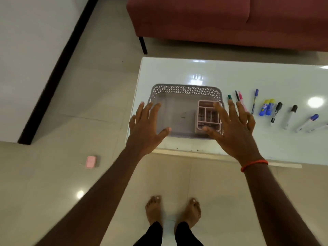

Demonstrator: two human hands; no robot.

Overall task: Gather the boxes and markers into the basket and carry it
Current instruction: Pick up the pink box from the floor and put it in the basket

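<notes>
Standing right of a box (91, 162) lying on the floor (53, 174). Holding the left hand (147, 121) spread, gripping nothing, over the basket (186, 90), at its left side. Holding the right hand (232, 128) spread likewise over a divided box (205, 112) inside its right end. Facing markers (289, 118) lying further right on the table (266, 77).

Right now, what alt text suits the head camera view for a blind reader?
A person's open left hand and right hand reach over a grey basket holding a pink divided box on a white table. Markers lie in a row to its right; a small pink object lies on the floor.
</notes>
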